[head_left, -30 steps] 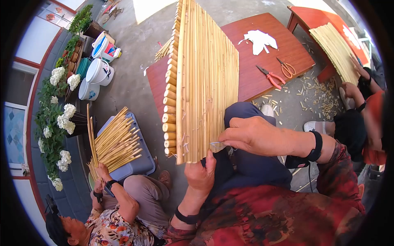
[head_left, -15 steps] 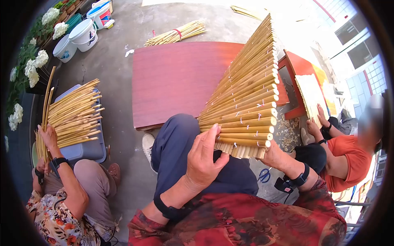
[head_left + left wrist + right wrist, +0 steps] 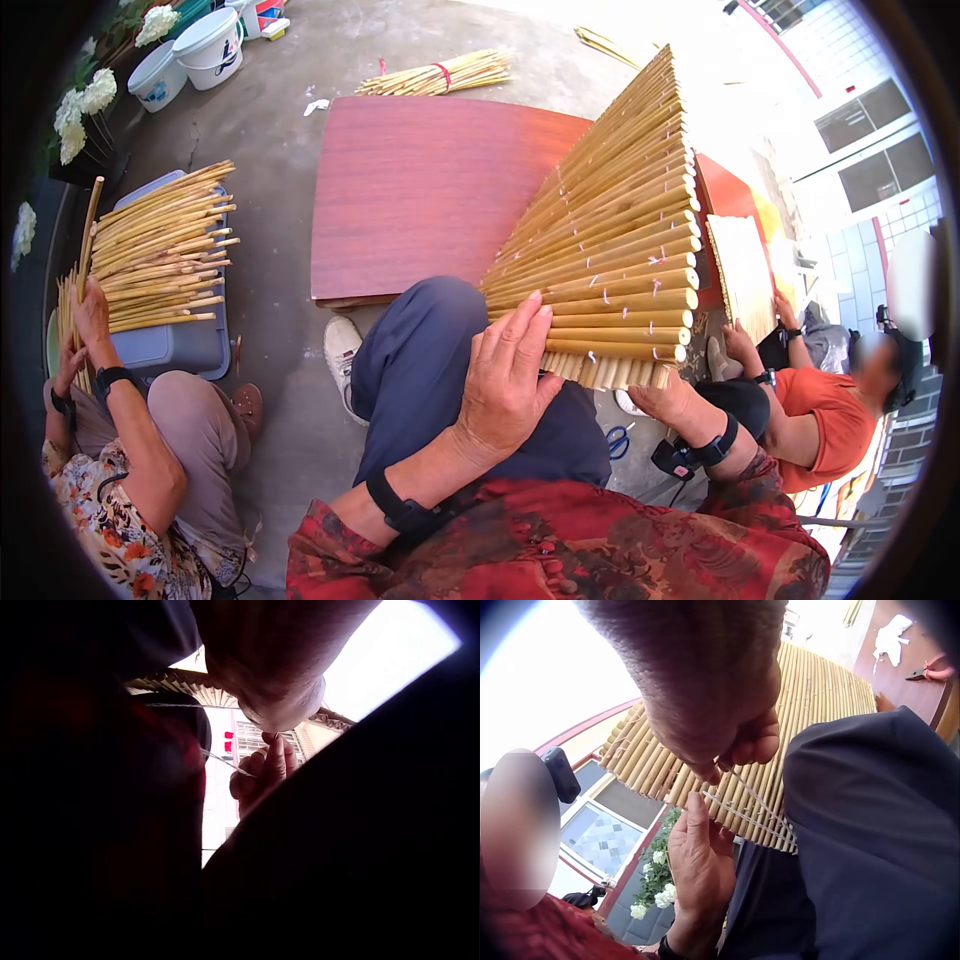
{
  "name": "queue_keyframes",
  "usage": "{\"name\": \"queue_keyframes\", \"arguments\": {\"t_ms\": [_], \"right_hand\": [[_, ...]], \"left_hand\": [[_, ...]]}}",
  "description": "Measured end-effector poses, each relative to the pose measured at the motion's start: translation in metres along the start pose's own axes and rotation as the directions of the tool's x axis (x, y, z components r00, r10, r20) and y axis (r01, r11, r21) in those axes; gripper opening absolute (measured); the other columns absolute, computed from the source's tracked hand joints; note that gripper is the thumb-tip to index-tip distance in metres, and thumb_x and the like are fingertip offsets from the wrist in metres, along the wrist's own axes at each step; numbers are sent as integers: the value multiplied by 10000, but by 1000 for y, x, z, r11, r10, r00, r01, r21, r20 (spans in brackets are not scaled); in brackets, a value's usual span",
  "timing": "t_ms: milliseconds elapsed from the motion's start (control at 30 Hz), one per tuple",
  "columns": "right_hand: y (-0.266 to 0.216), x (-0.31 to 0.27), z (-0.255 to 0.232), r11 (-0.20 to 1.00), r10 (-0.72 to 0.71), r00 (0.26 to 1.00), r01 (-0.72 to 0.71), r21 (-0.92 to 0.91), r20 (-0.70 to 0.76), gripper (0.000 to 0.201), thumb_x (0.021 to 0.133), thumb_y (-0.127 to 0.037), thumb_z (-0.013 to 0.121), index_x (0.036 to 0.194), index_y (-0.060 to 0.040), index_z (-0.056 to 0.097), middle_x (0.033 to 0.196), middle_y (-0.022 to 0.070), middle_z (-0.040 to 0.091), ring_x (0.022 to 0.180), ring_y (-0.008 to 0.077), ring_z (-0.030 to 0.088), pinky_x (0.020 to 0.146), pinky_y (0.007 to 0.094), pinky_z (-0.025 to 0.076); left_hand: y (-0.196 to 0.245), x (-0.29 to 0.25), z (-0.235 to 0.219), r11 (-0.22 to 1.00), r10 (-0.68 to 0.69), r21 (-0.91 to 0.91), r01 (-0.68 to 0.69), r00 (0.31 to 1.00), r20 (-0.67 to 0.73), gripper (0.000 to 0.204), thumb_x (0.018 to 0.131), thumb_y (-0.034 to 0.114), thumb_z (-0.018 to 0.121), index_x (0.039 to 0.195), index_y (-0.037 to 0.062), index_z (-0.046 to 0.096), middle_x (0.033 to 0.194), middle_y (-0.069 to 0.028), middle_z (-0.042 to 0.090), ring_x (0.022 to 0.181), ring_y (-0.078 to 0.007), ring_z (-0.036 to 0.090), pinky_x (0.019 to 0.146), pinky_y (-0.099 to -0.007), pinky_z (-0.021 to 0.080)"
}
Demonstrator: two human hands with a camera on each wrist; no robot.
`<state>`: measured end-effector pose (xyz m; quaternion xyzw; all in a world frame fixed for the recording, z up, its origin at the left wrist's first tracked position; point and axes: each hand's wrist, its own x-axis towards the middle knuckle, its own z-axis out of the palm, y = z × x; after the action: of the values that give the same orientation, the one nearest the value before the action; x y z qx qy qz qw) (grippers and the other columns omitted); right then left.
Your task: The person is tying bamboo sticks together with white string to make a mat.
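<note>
A mat of tied bamboo sticks (image 3: 610,240) slopes up from my lap over my dark-trousered knee (image 3: 420,360). My left hand (image 3: 510,375) holds the mat's near edge, fingers laid flat on top and thumb underneath. My right hand (image 3: 668,402) is mostly hidden below the mat's near right corner. In the right wrist view the right hand (image 3: 724,761) pinches a thin needle (image 3: 750,799) with pale thread under the mat (image 3: 817,697), close to the left hand (image 3: 697,862). The left wrist view is dark; the right hand (image 3: 262,776) shows there, pinching the needle (image 3: 221,759).
A red-brown table (image 3: 420,190) stands just beyond my knees. At left a seated person sorts loose sticks (image 3: 160,250) over a grey bin (image 3: 170,345). At right a person in orange (image 3: 820,425) works another mat (image 3: 745,270). Buckets (image 3: 205,45) and a tied bundle (image 3: 440,72) lie farther off.
The mat stood upright with my right hand pulling the needle at its face; it now lies tilted flat. My right hand moved beneath its near edge, and my left hand regripped over the top.
</note>
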<state>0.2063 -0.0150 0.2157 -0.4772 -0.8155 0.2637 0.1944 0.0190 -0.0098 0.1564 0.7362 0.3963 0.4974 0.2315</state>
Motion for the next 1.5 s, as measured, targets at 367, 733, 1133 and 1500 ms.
{"name": "queue_keyframes", "arguments": {"t_ms": [367,733,1133,1500], "right_hand": [[7,-4,-3,995,-92,996,92,29,-2,247,733,-16,575,973,-78,566,913,126,588,750,331,572,644,339,467],[6,-5,3,983,98,994,-89,159,-53,218,816,-93,535,1031,-59,551,785,107,597,647,178,597,562,272,471],[10,1,6,983,-39,999,44,176,-29,266,793,-40,535,1057,-66,535,813,127,591,658,281,585,554,295,469],[8,7,12,990,-121,991,125,69,-60,272,774,-23,544,1043,-59,530,812,132,585,693,298,589,555,315,472]], "left_hand": [[0,-1,1,995,43,85,-46,999,31,676,535,-33,634,1157,-84,374,1148,-224,457,1024,-338,475,835,-380,385],[2,-1,0,997,-1,83,-3,999,45,616,576,-95,517,1171,-86,360,1162,-232,452,1056,-344,470,845,-384,380],[1,-1,-1,997,2,82,-5,999,40,604,570,-115,465,1165,-81,371,1153,-227,462,1052,-339,475,843,-378,378],[0,0,-4,998,-31,53,28,998,47,621,571,-126,456,1182,-72,362,1169,-221,453,1060,-332,473,855,-375,369]]}}
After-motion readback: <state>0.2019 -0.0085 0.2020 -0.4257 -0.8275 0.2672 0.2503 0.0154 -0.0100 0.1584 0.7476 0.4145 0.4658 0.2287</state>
